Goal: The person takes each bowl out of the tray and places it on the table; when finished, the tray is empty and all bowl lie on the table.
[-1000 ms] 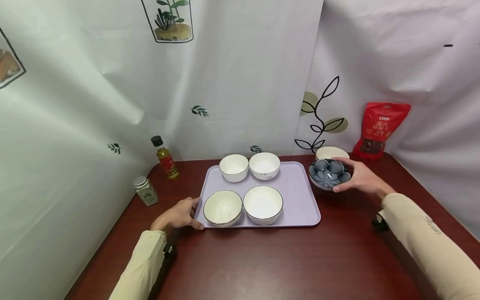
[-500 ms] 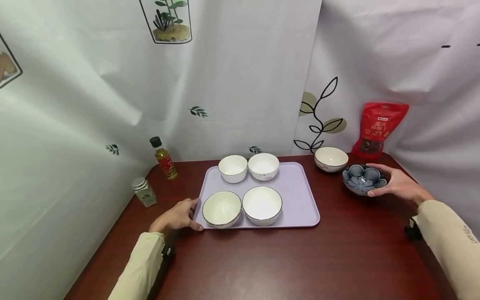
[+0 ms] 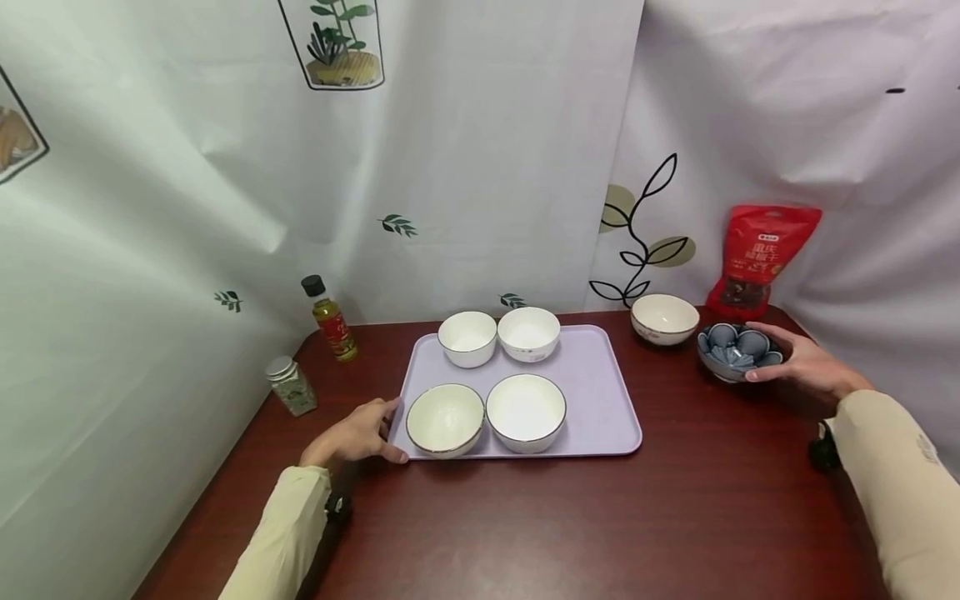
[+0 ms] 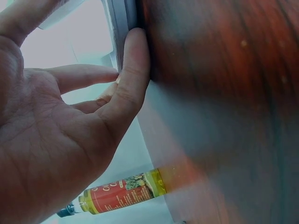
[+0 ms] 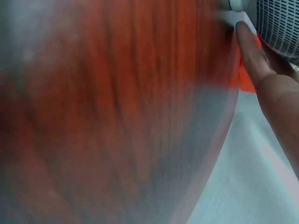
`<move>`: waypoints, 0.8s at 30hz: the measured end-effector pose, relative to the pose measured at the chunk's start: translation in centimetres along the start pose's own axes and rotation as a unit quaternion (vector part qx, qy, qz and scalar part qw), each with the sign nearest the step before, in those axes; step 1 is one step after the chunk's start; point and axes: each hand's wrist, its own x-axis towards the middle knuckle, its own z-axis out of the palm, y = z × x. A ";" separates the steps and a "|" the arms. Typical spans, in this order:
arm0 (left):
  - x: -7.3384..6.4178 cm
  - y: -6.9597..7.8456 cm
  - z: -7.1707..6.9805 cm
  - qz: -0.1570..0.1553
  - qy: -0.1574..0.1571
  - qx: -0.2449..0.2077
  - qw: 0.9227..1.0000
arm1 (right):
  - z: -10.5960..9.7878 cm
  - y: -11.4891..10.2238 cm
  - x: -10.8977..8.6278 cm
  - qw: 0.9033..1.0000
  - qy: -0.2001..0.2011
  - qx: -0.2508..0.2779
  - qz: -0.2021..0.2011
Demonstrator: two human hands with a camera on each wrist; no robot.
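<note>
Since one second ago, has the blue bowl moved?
Yes; in the head view, the blue bowl moved right, from left of the red pouch to in front of it.

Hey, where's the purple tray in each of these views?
Head: purple tray, below centre.
Left wrist: its pale edge, top, left of centre, touched by the left hand.
Right wrist: not in it.
Shared landmark: reddish-brown table, in all three views.

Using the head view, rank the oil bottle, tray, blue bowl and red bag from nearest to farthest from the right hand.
1. Blue bowl: held by the right hand.
2. Red bag: at the right rear.
3. Tray: to the hand's left, centre.
4. Oil bottle: far left, at the rear.
</note>
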 end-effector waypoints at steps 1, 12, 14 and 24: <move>0.0 0.0 0.0 0.001 0.001 -0.001 1.000 | -0.1 0.0 0.0 1.000 0.000 0.001 0.003; 0.0 0.0 -0.3 -0.011 0.007 -0.009 1.000 | -0.5 -0.3 0.0 0.992 0.122 -0.014 0.015; -0.1 0.1 -0.3 -0.009 0.001 -0.006 1.000 | -0.4 -0.2 0.0 0.990 0.139 -0.013 0.012; 0.1 0.0 -0.2 -0.008 -0.001 -0.003 1.000 | -0.5 -0.4 0.5 0.992 0.118 -0.009 0.035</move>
